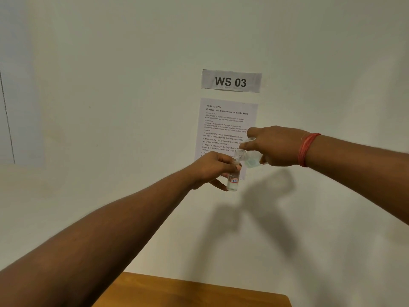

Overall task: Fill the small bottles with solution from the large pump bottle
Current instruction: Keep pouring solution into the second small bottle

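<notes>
Both hands are raised in front of the wall. My left hand [213, 169] grips a small clear bottle [233, 182] upright; it bears a label reading "7B" and holds some clear liquid. My right hand [276, 146] grips the large clear bottle [249, 156], tipped sideways to the left with its threaded neck, uncapped, touching the small bottle's mouth. No pump head is in view. Most of the large bottle's body is hidden inside my right hand. A red thread band circles my right wrist.
A "WS 03" sign [231, 82] and a printed task sheet [225, 127] hang on the white wall behind the hands. A wooden table top [199, 291] shows at the bottom edge, well below the hands.
</notes>
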A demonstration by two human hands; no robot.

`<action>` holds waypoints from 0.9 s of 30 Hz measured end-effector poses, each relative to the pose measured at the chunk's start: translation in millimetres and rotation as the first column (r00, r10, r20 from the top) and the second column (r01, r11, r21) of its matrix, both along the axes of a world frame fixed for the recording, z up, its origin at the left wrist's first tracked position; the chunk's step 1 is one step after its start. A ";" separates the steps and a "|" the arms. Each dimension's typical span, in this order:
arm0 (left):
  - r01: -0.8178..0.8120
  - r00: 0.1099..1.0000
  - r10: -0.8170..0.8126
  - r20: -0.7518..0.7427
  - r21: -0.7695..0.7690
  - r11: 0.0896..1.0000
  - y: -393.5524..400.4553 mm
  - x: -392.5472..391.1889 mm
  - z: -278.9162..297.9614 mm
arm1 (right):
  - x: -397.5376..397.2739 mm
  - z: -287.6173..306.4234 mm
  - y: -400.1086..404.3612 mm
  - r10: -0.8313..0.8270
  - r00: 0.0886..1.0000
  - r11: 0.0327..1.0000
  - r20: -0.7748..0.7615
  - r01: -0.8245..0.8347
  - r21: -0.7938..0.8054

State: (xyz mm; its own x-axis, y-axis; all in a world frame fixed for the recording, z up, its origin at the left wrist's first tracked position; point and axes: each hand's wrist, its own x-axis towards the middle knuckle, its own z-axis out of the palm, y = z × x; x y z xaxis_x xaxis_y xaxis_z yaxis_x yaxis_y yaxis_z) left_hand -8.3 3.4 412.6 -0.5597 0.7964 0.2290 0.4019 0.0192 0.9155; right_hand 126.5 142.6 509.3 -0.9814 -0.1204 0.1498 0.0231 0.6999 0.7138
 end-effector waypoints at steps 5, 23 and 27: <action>-0.003 1.000 0.003 -0.015 -0.008 1.000 0.2 2.2 -0.7 | -0.2 -2.1 5.4 0.008 1.000 1.000 -0.013 -0.008 -0.013; -0.011 1.000 0.011 0.002 0.024 1.000 1.1 20.7 -45.4 | 16.1 -71.8 38.9 0.016 0.997 0.858 -0.079 -0.054 -0.510; -0.030 0.999 0.029 0.023 0.035 0.999 -0.3 24.0 -62.2 | 18.0 -102.5 49.6 0.027 0.990 0.722 -0.138 -0.115 -0.682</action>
State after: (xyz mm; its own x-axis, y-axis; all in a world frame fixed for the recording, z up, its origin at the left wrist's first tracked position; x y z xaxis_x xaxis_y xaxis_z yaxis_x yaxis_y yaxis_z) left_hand 15.7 3.1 350.4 -0.5880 0.7713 0.2437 0.3805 -0.0021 0.9248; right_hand 144.4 192.2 406.8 -0.9457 -0.0102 0.3248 0.0003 0.9995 0.0321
